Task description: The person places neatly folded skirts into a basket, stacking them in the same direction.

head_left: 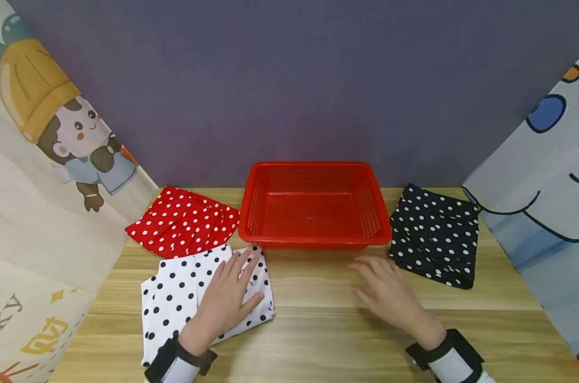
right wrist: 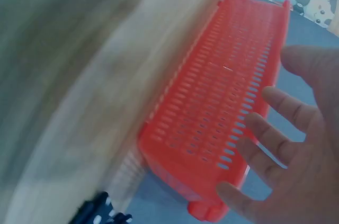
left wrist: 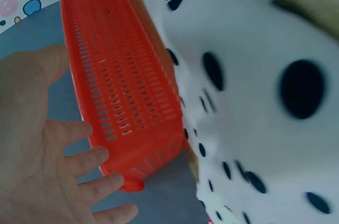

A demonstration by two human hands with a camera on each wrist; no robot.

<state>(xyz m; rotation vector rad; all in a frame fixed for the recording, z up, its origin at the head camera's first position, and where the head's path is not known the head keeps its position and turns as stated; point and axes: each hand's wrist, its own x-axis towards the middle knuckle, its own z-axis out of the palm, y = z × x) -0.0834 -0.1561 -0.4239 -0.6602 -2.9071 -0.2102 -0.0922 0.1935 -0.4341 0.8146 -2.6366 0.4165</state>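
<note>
My left hand [head_left: 229,295], fingers spread and straight, hovers over a white cloth with black dots [head_left: 174,298] on the table's left side. In the left wrist view a gap shows between its palm and the cloth. My right hand [head_left: 387,292] is held above the bare wood, palm down with relaxed fingers and nothing in them. Just beyond its fingertips lies a black cloth with white dots [head_left: 435,236]. A red cloth with white dots [head_left: 186,223] lies rumpled behind the white one. At the back middle stands a red plastic basket [head_left: 313,242] with nothing in it.
A wooden table [head_left: 318,330] carries everything. Behind the basket rises a grey-blue partition [head_left: 313,80]. Printed curtains hang at both sides, a cream one [head_left: 26,213] at the left and a white and blue one [head_left: 534,234] at the right.
</note>
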